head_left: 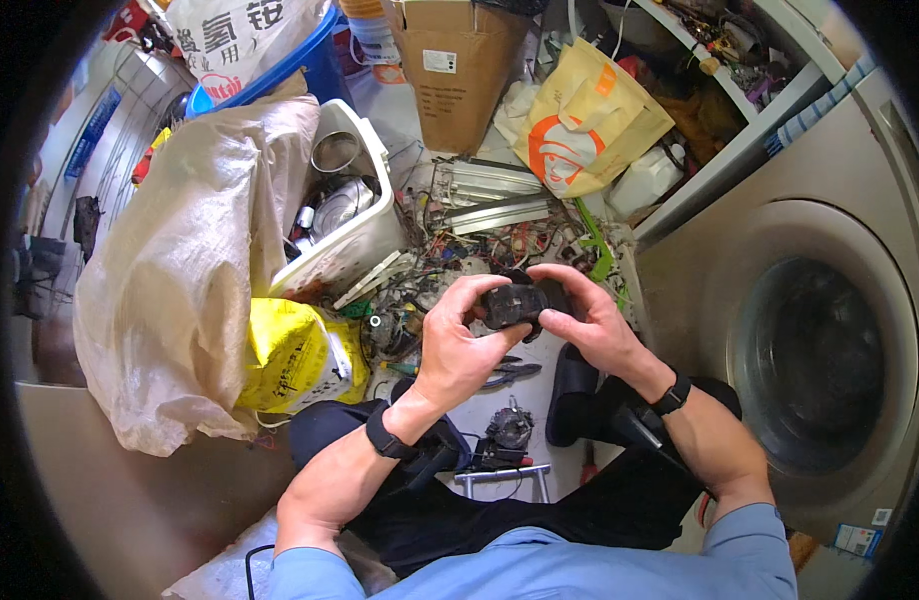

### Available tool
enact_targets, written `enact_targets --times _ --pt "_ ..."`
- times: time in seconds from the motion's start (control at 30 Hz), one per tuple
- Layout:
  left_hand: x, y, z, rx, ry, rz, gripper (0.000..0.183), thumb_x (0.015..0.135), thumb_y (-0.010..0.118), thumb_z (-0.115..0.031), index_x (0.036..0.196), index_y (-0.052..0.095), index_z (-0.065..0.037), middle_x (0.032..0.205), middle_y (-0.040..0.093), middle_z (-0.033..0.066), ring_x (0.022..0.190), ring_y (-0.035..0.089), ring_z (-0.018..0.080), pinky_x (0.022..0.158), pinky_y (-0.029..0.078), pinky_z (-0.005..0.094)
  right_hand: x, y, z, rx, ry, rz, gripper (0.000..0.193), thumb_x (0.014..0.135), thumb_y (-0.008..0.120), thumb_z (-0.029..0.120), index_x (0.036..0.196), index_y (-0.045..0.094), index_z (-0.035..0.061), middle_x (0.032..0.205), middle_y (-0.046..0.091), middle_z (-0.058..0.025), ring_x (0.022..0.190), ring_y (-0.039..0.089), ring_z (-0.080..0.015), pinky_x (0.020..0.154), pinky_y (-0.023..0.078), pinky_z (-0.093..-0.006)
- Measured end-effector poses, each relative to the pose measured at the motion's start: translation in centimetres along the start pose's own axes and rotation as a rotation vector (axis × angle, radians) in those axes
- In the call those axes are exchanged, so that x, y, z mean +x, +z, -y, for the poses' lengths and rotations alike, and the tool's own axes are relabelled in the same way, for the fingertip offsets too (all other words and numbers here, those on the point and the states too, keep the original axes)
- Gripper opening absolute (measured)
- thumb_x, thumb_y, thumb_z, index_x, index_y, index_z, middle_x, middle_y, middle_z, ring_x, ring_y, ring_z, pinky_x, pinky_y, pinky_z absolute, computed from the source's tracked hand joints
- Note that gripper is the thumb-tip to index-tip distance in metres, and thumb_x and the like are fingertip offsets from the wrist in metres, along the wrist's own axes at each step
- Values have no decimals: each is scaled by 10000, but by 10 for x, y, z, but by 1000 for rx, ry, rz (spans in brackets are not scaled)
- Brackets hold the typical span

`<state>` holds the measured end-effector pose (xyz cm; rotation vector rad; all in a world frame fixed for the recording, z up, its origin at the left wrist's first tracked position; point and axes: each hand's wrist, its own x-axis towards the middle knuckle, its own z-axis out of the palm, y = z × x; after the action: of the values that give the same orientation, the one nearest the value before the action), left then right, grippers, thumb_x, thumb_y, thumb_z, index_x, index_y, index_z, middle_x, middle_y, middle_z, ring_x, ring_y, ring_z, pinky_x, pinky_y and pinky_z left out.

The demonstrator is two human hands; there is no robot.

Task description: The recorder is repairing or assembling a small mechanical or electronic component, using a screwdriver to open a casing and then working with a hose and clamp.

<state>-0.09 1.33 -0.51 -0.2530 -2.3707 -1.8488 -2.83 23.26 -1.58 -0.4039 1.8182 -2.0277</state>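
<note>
Both hands were clamped on one small dark part (515, 303), held in the air above the tangle of wires and scrap (460, 262) that lay between the white plastic crate and the washing machine (810, 350). The left hand (460, 345) had its fingers curled over the near side of the part with the thumb pressed on top, and the right hand (585, 315) pinched the far side between thumb and bent fingers; what the part was could not be told. The likeliest mishap seemed to be a slip: the grip sat mostly on fingertips, so a sudden give under twisting or pulling could have sent the part down into the scrap, where a small dark piece would have been hard to find again. Sharp wire ends and the metal strips (485, 198) just beyond the part could also have nicked a hand that dropped or reached carelessly. Room for moving was tight. The washing machine's curved front closed off the right side, close to the right forearm, while the white plastic crate (355, 225) and the big beige sack (195, 260) hemmed in the left. The pliers (510, 374) lay on the floor below the part, beside the black shoe (572, 395), so the only open room seemed to be straight up and back toward the lap.
</note>
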Motion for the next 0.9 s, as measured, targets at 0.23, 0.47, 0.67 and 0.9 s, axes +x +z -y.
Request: enact_targets --times 0.23,0.47,0.67,0.9 --pt "-1 -6 -12 -33 -53 48 488 783 892 -47 1226 691 -24 1083 736 44 971 699 115 870 565 275 0 2 7 -195 -206 25 541 856 808 58 1376 656 71 1428 529 -100 1357 505 -214 1139 419 -347" --pt "-2 -14 -9 -13 0 57 491 763 899 -59 1219 720 -30 1047 759 65 911 699 118 812 567 280 1 6 -1 -103 -141 37 522 846 807 20 1349 665 37 1429 530 -94 1357 501 -211 1143 409 -342" --pt "0 -14 -11 27 56 66 491 729 910 -74 1188 735 -52 1046 751 64 864 683 136 753 551 282 -1 2 -6 4 -99 59 546 866 811 24 1384 641 38 1440 522 -98 1355 509 -221 1153 407 -353" --pt "2 -15 -9 34 207 64 440 732 906 -75 1139 739 -57 1052 735 64 877 682 161 715 539 285 -2 1 -11 53 -107 115 555 883 801 26 1408 621 36 1435 542 -111 1358 516 -227 1161 404 -362"
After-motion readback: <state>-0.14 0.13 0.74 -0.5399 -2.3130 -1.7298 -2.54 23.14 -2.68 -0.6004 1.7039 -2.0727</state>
